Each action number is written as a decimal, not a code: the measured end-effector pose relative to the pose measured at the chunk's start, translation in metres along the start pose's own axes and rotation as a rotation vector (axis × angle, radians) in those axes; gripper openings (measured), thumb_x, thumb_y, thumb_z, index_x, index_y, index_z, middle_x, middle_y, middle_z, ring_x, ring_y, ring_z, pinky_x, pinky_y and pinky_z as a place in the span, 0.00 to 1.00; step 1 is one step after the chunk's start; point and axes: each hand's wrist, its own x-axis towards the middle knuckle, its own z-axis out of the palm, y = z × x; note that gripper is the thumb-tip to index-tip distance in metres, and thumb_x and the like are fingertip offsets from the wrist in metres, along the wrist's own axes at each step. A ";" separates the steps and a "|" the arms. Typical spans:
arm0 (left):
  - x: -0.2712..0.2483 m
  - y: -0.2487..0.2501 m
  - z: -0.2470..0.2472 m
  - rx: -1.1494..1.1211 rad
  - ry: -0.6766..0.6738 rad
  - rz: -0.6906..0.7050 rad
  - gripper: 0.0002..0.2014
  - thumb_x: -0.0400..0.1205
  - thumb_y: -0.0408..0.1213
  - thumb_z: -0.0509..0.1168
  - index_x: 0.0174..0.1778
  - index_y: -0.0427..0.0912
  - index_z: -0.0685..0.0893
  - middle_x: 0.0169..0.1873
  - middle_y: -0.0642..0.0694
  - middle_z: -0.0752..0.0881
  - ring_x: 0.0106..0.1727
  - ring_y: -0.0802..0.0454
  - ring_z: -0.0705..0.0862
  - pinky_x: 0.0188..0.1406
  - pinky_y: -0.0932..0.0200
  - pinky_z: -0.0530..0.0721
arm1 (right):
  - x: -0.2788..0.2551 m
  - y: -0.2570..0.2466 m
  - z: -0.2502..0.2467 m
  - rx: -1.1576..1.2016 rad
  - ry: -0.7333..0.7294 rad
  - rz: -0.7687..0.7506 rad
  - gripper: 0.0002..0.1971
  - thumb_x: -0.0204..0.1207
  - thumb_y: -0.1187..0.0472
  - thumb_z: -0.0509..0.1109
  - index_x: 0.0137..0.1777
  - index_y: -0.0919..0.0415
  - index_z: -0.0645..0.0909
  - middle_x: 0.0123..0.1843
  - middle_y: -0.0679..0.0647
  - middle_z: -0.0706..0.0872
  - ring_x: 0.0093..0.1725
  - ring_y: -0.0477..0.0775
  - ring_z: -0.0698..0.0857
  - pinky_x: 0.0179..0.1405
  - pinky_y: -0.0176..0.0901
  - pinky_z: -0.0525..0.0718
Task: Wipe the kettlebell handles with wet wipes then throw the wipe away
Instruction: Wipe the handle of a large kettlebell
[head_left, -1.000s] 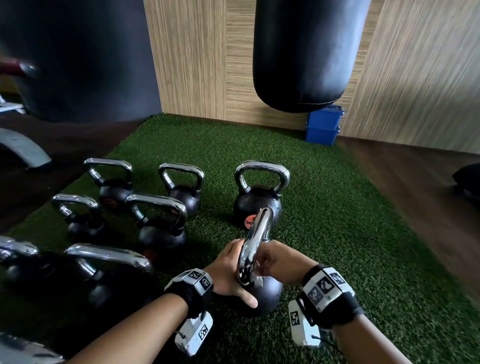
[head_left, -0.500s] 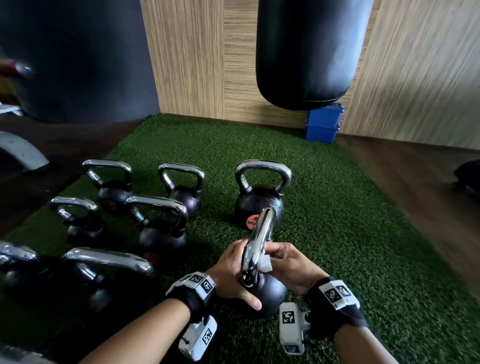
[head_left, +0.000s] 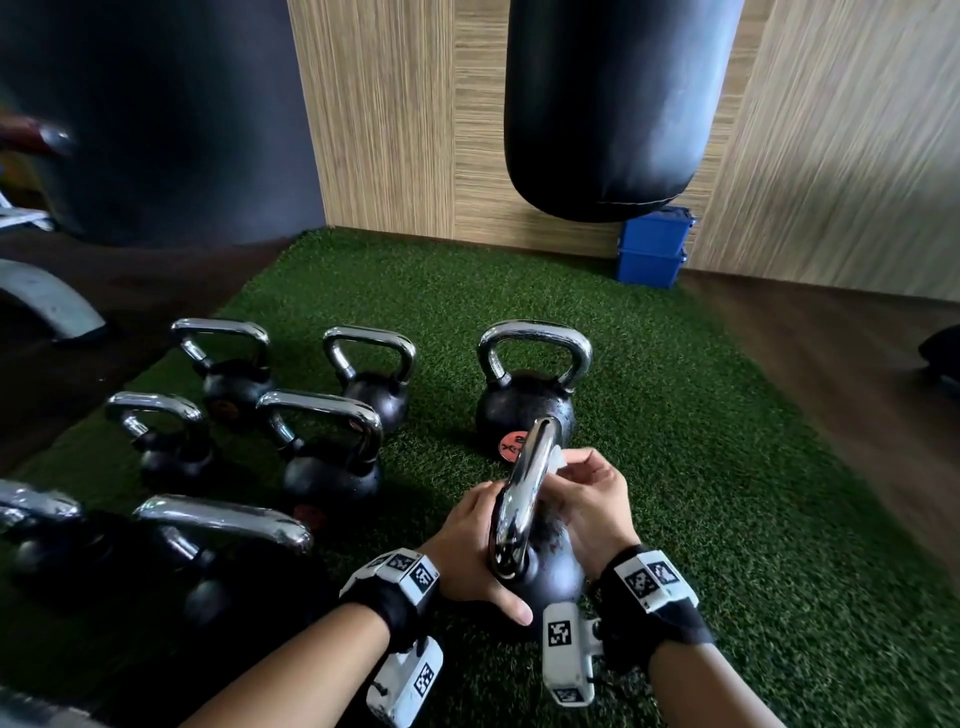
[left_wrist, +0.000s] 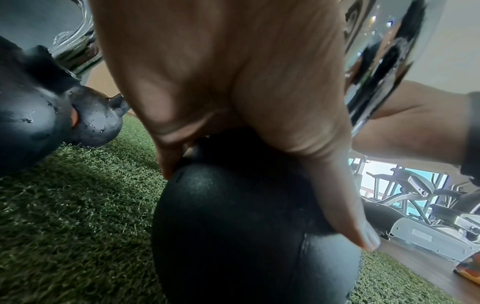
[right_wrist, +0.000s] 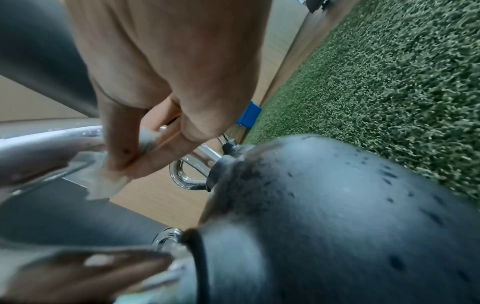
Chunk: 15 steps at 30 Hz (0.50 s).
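Note:
The nearest kettlebell (head_left: 553, 574) stands on the green turf, its chrome handle (head_left: 522, 504) edge-on to me. My left hand (head_left: 465, 543) wraps the top of its black ball (left_wrist: 233, 226), with the thumb (left_wrist: 345, 216) lying down the side. My right hand (head_left: 589, 496) pinches a white wet wipe (head_left: 557, 462) against the upper part of the handle. In the right wrist view the thumb and fingers squeeze the crumpled wipe (right_wrist: 106, 181) onto the chrome bar (right_wrist: 39, 148). Water drops speckle the ball (right_wrist: 337, 205).
Another kettlebell (head_left: 524, 410) stands just beyond, and several more (head_left: 332, 467) sit in rows to the left. A black punching bag (head_left: 613, 104) hangs over the turf (head_left: 727, 467). Blue boxes (head_left: 652, 249) stand by the wooden wall. A dark wood floor lies to the right.
My right hand has slid up the handle from near its base to its upper part, and the wipe now shows. The left hand stays on the ball.

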 end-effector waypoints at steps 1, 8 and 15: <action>0.000 0.000 -0.001 -0.017 0.013 0.000 0.78 0.48 0.62 0.87 0.89 0.48 0.48 0.85 0.49 0.54 0.88 0.51 0.49 0.90 0.50 0.52 | 0.002 -0.002 -0.001 -0.046 0.026 -0.032 0.16 0.53 0.73 0.85 0.38 0.64 0.83 0.41 0.69 0.89 0.37 0.62 0.88 0.41 0.53 0.91; -0.003 0.001 -0.001 -0.009 0.054 0.065 0.67 0.51 0.57 0.90 0.85 0.43 0.63 0.79 0.59 0.58 0.86 0.54 0.54 0.90 0.55 0.53 | 0.015 -0.012 0.001 -0.663 0.183 -0.269 0.15 0.60 0.72 0.81 0.35 0.57 0.78 0.33 0.50 0.85 0.31 0.47 0.80 0.33 0.46 0.81; -0.003 -0.003 0.005 0.001 0.044 -0.009 0.79 0.49 0.66 0.87 0.87 0.53 0.42 0.83 0.64 0.47 0.84 0.60 0.48 0.86 0.60 0.47 | 0.021 -0.008 0.000 -0.894 0.250 -0.430 0.14 0.62 0.65 0.80 0.34 0.53 0.76 0.28 0.43 0.85 0.31 0.38 0.83 0.29 0.21 0.75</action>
